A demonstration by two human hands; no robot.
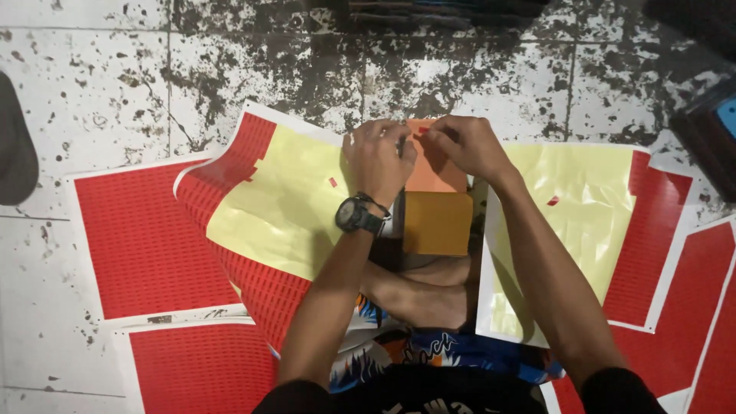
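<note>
We see a small orange rectangular paper card (431,172) standing above a yellow-orange cardboard box (437,223), right under both hands. Our left hand (377,157) and right hand (466,144) pinch its top edge, each grip pressed together on it. Red-and-yellow sticker sheets (268,199) lie around on the stained tiled floor (100,84).

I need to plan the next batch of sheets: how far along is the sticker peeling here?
Done: two sheets, left and right, show mostly bare yellow backing. In hand: left hand and right hand pinch something small at the orange card above a yellow box. Left: full red sheets on the floor look untouched.
</note>
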